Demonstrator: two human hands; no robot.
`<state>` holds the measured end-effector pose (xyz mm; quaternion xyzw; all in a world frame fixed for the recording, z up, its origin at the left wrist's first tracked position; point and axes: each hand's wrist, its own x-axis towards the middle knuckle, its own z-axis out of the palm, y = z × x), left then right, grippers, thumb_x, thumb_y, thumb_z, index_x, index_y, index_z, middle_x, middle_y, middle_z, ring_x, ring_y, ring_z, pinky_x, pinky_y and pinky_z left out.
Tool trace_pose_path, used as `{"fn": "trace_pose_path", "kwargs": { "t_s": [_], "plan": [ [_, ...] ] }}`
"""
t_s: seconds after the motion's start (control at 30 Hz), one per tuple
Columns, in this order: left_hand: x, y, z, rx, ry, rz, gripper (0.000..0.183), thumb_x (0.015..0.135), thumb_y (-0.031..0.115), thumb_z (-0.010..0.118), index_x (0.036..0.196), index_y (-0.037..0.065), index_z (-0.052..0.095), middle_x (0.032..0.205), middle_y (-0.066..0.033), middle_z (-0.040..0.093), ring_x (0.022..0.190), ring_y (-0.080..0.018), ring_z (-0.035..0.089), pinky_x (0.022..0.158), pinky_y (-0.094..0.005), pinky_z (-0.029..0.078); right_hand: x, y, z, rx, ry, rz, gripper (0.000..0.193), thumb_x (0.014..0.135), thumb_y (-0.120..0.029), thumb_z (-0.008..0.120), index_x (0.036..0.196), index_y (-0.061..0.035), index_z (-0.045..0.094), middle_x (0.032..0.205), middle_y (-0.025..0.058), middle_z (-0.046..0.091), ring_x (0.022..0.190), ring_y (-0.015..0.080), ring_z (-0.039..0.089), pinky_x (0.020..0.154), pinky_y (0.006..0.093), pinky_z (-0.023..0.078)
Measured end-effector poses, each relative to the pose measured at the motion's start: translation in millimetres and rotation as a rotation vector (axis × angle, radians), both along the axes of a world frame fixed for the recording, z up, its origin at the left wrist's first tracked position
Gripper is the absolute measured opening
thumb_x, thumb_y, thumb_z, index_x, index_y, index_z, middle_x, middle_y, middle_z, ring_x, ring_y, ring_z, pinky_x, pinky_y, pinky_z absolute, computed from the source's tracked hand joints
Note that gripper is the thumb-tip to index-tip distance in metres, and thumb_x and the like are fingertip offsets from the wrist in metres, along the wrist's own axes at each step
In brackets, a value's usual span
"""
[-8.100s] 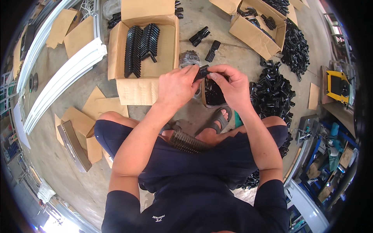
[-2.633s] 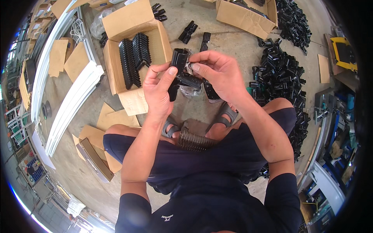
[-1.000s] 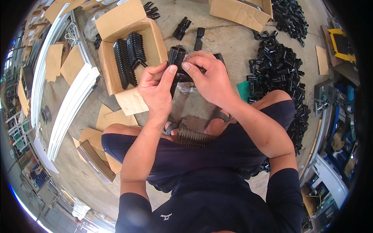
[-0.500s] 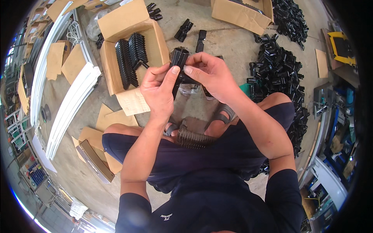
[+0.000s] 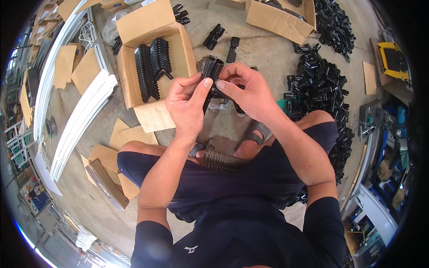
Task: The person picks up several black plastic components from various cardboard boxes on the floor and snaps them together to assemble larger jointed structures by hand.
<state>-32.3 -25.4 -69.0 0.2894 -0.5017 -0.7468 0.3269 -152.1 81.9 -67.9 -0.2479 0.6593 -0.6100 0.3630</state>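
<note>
I'm watching a glossy black fitting (image 5: 212, 68) slanting in the air just right of the open cardboard box (image 5: 145, 20). Its tubular end is showing; its lower part is running partly behind fingers. The left hand (image 5: 187, 103) is clasping it, the right hand (image 5: 248, 93) touching its right side.

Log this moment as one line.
left hand: grips black fitting; right hand: touches same fitting; left side: open carton, nested black parts; right side: loose black pile
</note>
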Motion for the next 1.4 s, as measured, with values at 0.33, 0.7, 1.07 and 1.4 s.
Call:
{"fn": "trace_pose_path", "kwargs": {
  "t_s": [0.33,0.7,1.07,1.4],
  "plan": [
    [2.3,-0.4,-1.3,0.006,0.029,-0.014,0.015,0.090,-0.005,0.071,0.103,-0.004,0.063,0.098,-0.0141,0.073,0.086,-0.0098,0.068,0.077,-0.0222,0.055,0.0,-0.8,-2.7,-0.013,0.039,0.000,0.015,0.093,-0.013,0.068,0.099,0.0007,0.064,0.094,0.0054,0.064,0.085,0.0138,0.058,0.080,0.0306,0.048],
    [1.4,-1.0,-1.9,0.024,0.070,-0.024,0.016,0.091,-0.004,0.070,0.105,-0.005,0.063,0.101,-0.0152,0.073,0.088,-0.0108,0.068,0.079,-0.0231,0.055,-1.7,0.2,-5.0,-0.005,0.053,0.037,0.015,0.092,-0.013,0.068,0.099,0.0000,0.063,0.096,0.0059,0.064,0.089,0.0153,0.060,0.084,0.0312,0.049],
    [-0.1,0.1,-5.2,-0.035,-0.024,0.017,0.015,0.090,-0.002,0.073,0.103,-0.002,0.065,0.094,-0.0102,0.074,0.082,-0.0086,0.068,0.074,-0.0218,0.054,1.2,-0.2,-8.9,-0.115,0.070,-0.009,0.015,0.093,-0.013,0.068,0.097,0.0007,0.063,0.096,0.0048,0.058,0.079,0.0119,0.058,0.072,0.0285,0.049],
    [-4.4,-7.1,-7.8,0.018,-0.038,0.179,0.013,0.096,0.003,0.066,0.107,0.000,0.063,0.100,-0.0072,0.069,0.088,-0.0108,0.064,0.078,-0.0250,0.054,8.6,-2.9,8.6,-0.056,0.122,0.038,0.028,0.094,-0.014,0.069,0.116,0.0020,0.062,0.091,0.0086,0.067,0.083,0.0118,0.062,0.072,0.0292,0.051]
  ]
}}
